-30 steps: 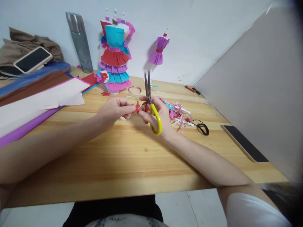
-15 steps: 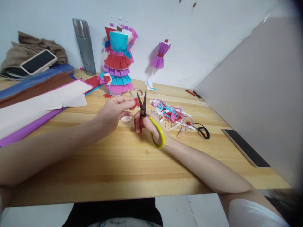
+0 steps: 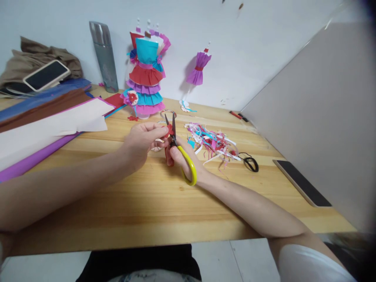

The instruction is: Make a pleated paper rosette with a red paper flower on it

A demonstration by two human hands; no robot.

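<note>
Between the thumb and fingers of my left hand (image 3: 142, 141) is a small piece of red paper (image 3: 169, 130). My right hand (image 3: 188, 158) grips a pair of scissors (image 3: 188, 164) with one yellow handle and one red handle. Their dark blades point away from me, parted, with the red paper between them. Just below the fingers, a pale pleated paper round (image 3: 157, 145) lies partly hidden on the table. A red paper flower (image 3: 132, 118) rests behind my left hand.
Paper-dressed figures (image 3: 147, 74) and one in purple (image 3: 199, 68) stand by the wall. Paper scraps (image 3: 213, 141), a black cord (image 3: 251, 162) and a dark slab (image 3: 302, 183) lie rightward. Leftward are paper sheets (image 3: 53, 119), a phone (image 3: 47, 75) and a bottle (image 3: 105, 58).
The scissors have moved left and slightly closer to my left hand, so the red paper now sits between the blades. My left hand has barely shifted.
</note>
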